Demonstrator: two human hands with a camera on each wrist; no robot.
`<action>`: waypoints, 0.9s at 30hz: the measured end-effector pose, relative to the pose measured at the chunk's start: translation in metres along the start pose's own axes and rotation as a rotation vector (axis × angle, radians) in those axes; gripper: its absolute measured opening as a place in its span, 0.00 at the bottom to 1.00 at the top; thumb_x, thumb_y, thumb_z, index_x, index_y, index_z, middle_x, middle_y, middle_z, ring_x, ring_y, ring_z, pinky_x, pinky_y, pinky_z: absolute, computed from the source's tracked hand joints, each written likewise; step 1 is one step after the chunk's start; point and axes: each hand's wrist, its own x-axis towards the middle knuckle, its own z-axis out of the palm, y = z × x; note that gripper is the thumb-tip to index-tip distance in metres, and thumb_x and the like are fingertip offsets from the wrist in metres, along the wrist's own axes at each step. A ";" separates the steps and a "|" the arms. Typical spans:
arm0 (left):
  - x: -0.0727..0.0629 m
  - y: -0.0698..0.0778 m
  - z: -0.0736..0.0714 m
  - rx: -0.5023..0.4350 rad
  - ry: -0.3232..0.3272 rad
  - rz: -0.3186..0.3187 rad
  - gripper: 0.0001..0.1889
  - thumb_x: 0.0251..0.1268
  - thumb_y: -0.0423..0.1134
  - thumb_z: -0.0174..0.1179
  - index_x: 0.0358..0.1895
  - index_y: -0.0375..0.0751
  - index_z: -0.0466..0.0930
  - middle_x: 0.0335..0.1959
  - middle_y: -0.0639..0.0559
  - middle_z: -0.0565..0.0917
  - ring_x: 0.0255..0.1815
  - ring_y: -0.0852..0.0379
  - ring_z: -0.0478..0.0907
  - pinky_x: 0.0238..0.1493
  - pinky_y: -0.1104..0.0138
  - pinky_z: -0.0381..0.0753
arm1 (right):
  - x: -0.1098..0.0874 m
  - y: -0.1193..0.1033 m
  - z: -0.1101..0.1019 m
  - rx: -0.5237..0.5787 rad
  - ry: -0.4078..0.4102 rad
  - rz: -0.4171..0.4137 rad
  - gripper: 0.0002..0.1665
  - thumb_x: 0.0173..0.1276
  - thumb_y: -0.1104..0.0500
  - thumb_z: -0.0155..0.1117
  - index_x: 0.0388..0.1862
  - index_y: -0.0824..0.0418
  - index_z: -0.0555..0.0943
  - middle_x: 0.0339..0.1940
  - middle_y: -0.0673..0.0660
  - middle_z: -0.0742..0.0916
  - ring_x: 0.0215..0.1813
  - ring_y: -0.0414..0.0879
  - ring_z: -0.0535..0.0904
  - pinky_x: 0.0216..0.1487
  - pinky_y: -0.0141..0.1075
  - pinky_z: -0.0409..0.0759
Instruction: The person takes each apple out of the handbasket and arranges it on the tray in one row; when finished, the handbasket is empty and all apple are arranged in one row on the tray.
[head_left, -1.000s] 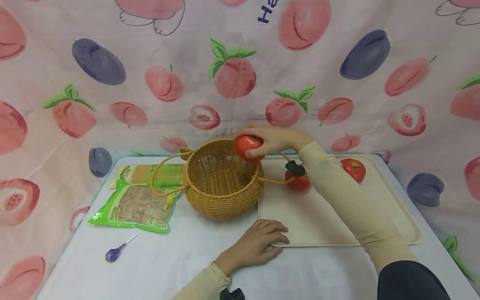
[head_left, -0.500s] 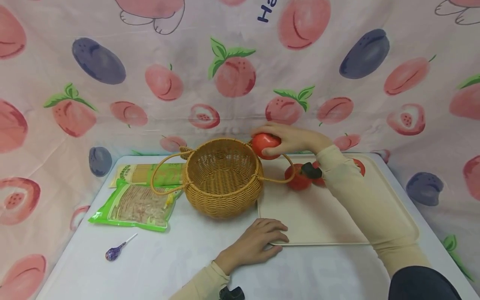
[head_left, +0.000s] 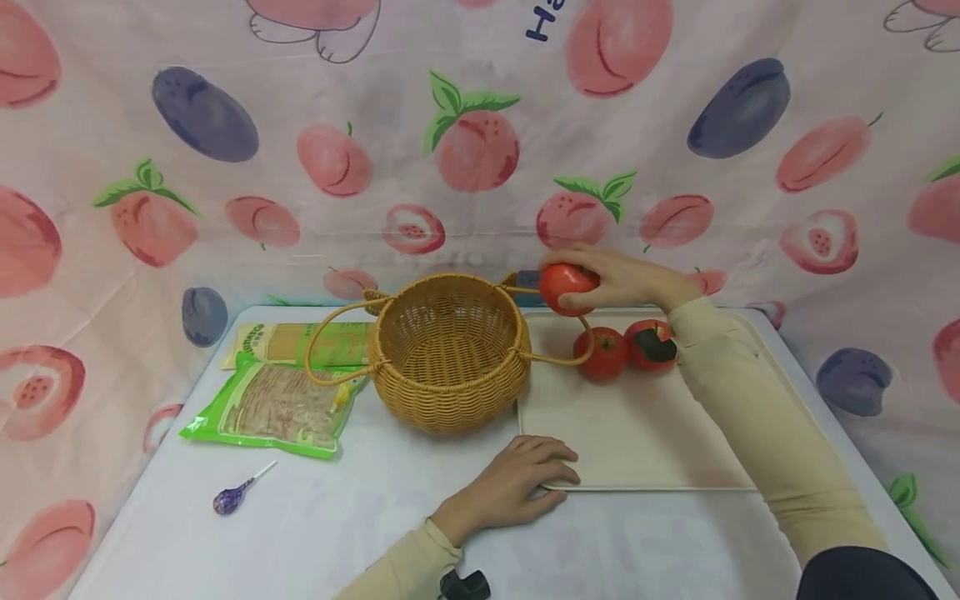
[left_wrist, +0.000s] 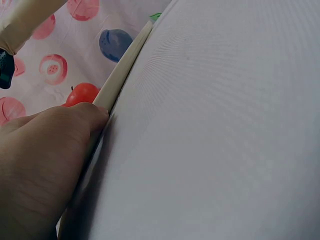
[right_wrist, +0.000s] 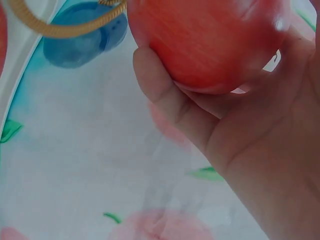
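My right hand (head_left: 618,279) grips a red tomato (head_left: 568,288) above the far left part of the cream tray (head_left: 637,454), beside the wicker basket's right handle. Close up in the right wrist view, fingers curl round the tomato (right_wrist: 210,45). Two red fruits (head_left: 602,354) lie side by side on the tray beneath the right wrist. The wicker basket (head_left: 448,404) stands left of the tray, its inside bare, with its handles folded outward. My left hand (head_left: 510,483) rests with relaxed fingers on the tray's near left corner; the left wrist view shows the thumb at the rim.
Left of the basket lie a green-edged bag of brown noodles (head_left: 288,408) and a pack of pale noodles (head_left: 300,343) behind it. A purple-wrapped lollipop (head_left: 234,497) is near the front left. A fruit-print cloth (head_left: 465,50) hangs behind the table.
My right hand has carried the tomato rightward, from over the basket's rim to over the tray. Its forearm now covers another tomato at the tray's right. My left hand stays in place.
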 end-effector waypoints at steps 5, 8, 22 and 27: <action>0.000 0.001 0.000 0.003 -0.006 -0.005 0.10 0.68 0.48 0.54 0.49 0.60 0.79 0.60 0.62 0.74 0.67 0.63 0.64 0.67 0.65 0.63 | -0.009 0.011 -0.003 0.009 0.016 0.038 0.35 0.60 0.42 0.65 0.66 0.37 0.66 0.66 0.49 0.69 0.64 0.51 0.66 0.60 0.56 0.72; -0.001 0.000 0.000 0.003 -0.006 -0.003 0.10 0.68 0.49 0.54 0.49 0.59 0.79 0.60 0.62 0.74 0.67 0.63 0.64 0.67 0.65 0.63 | -0.016 0.017 -0.003 0.026 0.018 0.066 0.36 0.60 0.42 0.65 0.67 0.38 0.65 0.67 0.50 0.68 0.66 0.51 0.65 0.62 0.56 0.70; -0.001 0.002 0.000 -0.019 -0.006 -0.013 0.10 0.67 0.48 0.54 0.49 0.59 0.79 0.60 0.61 0.74 0.66 0.63 0.65 0.66 0.64 0.63 | -0.036 0.047 0.000 -0.015 0.052 0.083 0.35 0.61 0.44 0.65 0.67 0.42 0.66 0.64 0.51 0.69 0.62 0.51 0.68 0.58 0.56 0.73; 0.000 0.001 0.000 -0.012 -0.006 -0.005 0.11 0.68 0.48 0.54 0.50 0.59 0.79 0.60 0.61 0.74 0.66 0.63 0.65 0.66 0.64 0.63 | -0.046 0.057 -0.002 -0.049 0.064 0.082 0.35 0.61 0.45 0.65 0.67 0.45 0.67 0.64 0.53 0.71 0.62 0.53 0.68 0.58 0.57 0.72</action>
